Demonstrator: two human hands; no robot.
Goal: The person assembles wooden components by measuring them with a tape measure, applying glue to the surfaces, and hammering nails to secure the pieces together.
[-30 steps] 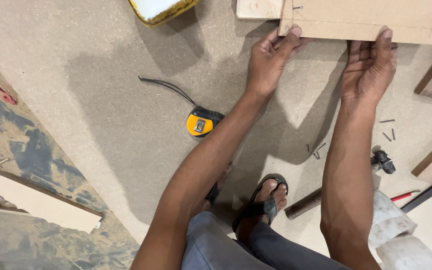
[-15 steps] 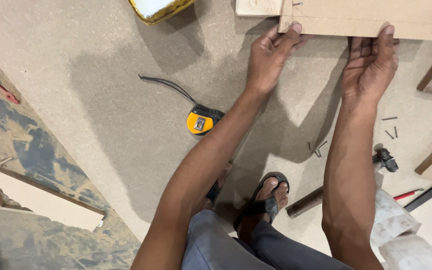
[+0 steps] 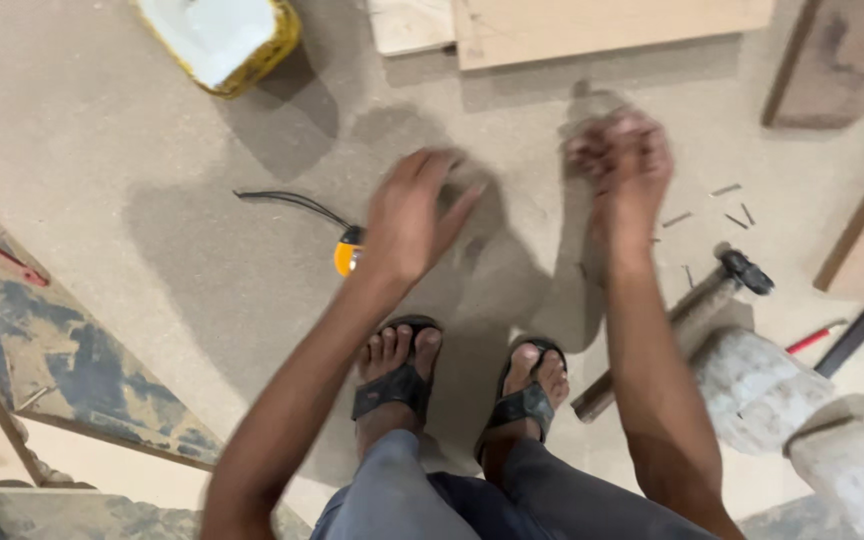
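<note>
Spreading across the far edge of the floor (image 3: 132,170), the pale wooden board (image 3: 612,28) lies untouched, cut off by the frame. Both hands hover well apart above the floor, holding nothing: the left hand (image 3: 410,215) open-fingered over the yellow tape measure (image 3: 348,256), half hidden beneath it; the right hand (image 3: 624,165) too blurred to tell its fingers. Small nails (image 3: 727,205) lie scattered right, near a hammer (image 3: 712,290).

Carpentry workshop: dusty board floor (image 3: 152,150), cut wooden panels (image 3: 602,25), hammer (image 3: 687,310), scattered nails (image 3: 727,190), yellow tape measure (image 3: 347,255), red pencil (image 3: 812,338).
</note>
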